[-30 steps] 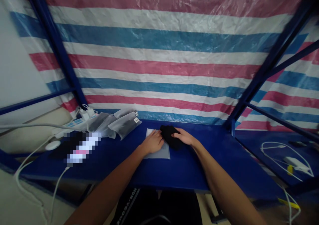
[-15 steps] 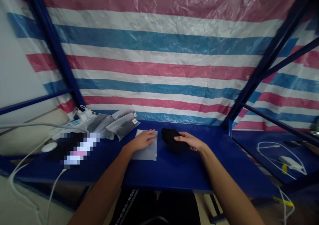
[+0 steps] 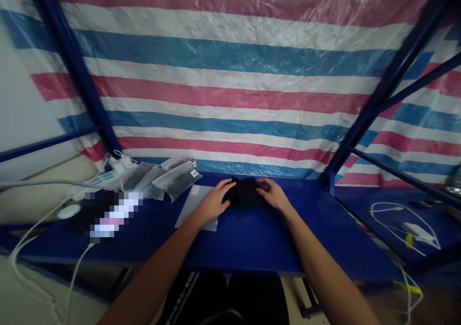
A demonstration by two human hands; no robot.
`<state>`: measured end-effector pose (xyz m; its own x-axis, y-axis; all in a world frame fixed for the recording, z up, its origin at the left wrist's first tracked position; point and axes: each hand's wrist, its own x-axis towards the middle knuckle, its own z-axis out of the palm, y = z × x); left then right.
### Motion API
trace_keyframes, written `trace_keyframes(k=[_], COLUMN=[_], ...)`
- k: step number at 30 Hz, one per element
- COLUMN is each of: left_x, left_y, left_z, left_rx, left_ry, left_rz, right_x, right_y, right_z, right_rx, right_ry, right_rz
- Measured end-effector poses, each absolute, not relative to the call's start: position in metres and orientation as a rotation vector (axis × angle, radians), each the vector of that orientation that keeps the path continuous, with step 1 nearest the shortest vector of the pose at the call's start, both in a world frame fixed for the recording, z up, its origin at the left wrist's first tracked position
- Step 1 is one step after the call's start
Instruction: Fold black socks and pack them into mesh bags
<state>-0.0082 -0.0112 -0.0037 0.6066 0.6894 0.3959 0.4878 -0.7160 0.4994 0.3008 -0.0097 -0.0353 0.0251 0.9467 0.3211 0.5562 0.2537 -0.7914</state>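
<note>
A black cloth bundle [image 3: 248, 193] lies on a blue desk [image 3: 259, 248] between left hand [image 3: 213, 202] and right hand [image 3: 274, 195], both half-curled, gripping its sides; a translucent bag [image 3: 193, 198] lies left, striped sheeting [image 3: 223, 87] hangs far behind.

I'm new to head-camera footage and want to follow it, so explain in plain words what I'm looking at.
There is no machine here: those are a person's bare hands. The view comes from a camera worn on the head, looking forward and down, so the person's forearms enter from the bottom.

The left hand and right hand touch opposite sides of a black cloth item; how firmly they grip it, I cannot tell. On the blue table, a translucent bag lies flat, partly hidden by the left hand and forearm. Farther left are more translucent bags and a pixelated item. Behind hangs a striped sheet.
</note>
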Motion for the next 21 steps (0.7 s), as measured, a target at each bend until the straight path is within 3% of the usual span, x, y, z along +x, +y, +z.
trace_keyframes(k=[3,8,12,16,21], left_x=[-0.011,-0.012,-0.013,-0.019,-0.02], left_y=[-0.01,-0.009,-0.007,0.0,0.012], left_z=[-0.002,-0.001,-0.002,-0.002,0.003], left_rx=[2.493,2.501,2.509,2.492,2.351], left_ry=[0.975,1.007,0.984,0.954,1.158], left_rz=[0.862,0.858,0.874,0.924,0.976], right_x=[0.296,0.289,0.315,0.362,0.393], right_y=[-0.022,-0.031,-0.015,-0.004,-0.011], right_z=[-0.021,-0.011,-0.019,-0.034,-0.053], right_rx=[-1.335,-1.186,-1.252,-1.644,-1.919], right_ry=[-1.822,-2.097,-1.678,-1.078,-1.011], right_rz=[0.363,0.554,0.724,0.631,0.454])
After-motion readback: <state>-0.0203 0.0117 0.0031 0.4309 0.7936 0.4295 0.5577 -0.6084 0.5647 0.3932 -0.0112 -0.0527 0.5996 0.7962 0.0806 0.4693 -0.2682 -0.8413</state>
